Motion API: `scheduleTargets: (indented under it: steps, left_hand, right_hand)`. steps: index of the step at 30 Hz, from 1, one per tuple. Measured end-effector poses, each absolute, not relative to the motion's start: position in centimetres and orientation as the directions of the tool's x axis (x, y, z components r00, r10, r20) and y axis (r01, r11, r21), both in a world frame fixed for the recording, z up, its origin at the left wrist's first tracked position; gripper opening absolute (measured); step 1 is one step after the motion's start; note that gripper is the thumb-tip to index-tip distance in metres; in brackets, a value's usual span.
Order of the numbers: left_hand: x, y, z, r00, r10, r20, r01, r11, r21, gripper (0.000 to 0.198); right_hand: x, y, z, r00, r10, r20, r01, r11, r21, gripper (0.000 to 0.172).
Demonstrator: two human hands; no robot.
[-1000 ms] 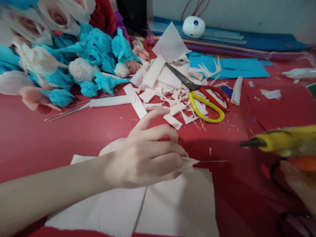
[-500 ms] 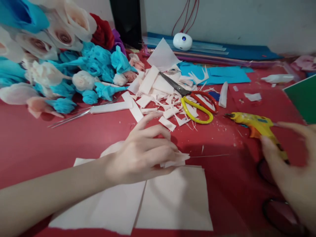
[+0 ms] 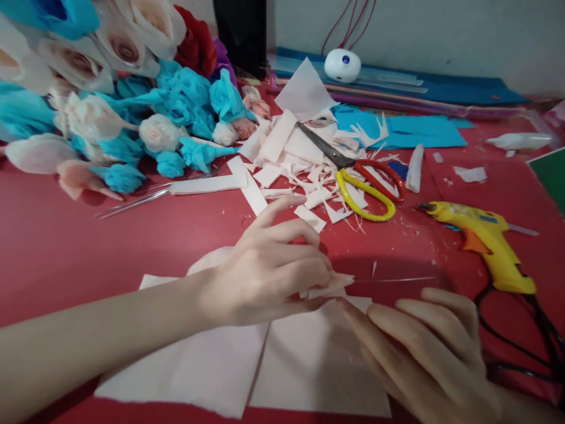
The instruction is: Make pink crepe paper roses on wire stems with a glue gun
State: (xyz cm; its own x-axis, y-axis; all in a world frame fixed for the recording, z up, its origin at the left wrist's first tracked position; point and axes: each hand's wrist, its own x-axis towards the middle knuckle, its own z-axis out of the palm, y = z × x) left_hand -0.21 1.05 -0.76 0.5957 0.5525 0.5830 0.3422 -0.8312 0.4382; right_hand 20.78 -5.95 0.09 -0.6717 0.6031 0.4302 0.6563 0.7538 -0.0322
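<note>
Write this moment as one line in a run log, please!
left grip: holds pale paper piece, thin wire sticking out | right grip: near left grip | glue gun: lying on table, unheld

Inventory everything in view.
Table: 1, red, underneath
Paper flowers: many, mixed, upper left
Paper scraps: many, pale, centre
Scissors: 1, red/yellow, on scraps
Coloured paper: several, blue, back
Rounded device: 1, white, back
Cords: several, red, back
Rods: several, silver, left
Panel: 1, green, right
Glue gun: 1, yellow, right
Large sheets: 2+, pale, front
Gathered paper: count unclear, pale, centre
Wire: 1, silver, centre
Left hand: 1, holding gathered paper
Right hand: 1, beside left
</note>
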Motion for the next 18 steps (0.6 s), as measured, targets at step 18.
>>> scheduleTargets:
  steps: [18]
  left_hand:
    - [-0.35,0.93,-0.92,0.623,0.545,0.560,0.333,-0.833,0.441,0.005]
  right_hand:
    - [20.28,-5.45,0.04,-0.673,0.596,0.438,0.657,0.753,-0.015,0.019]
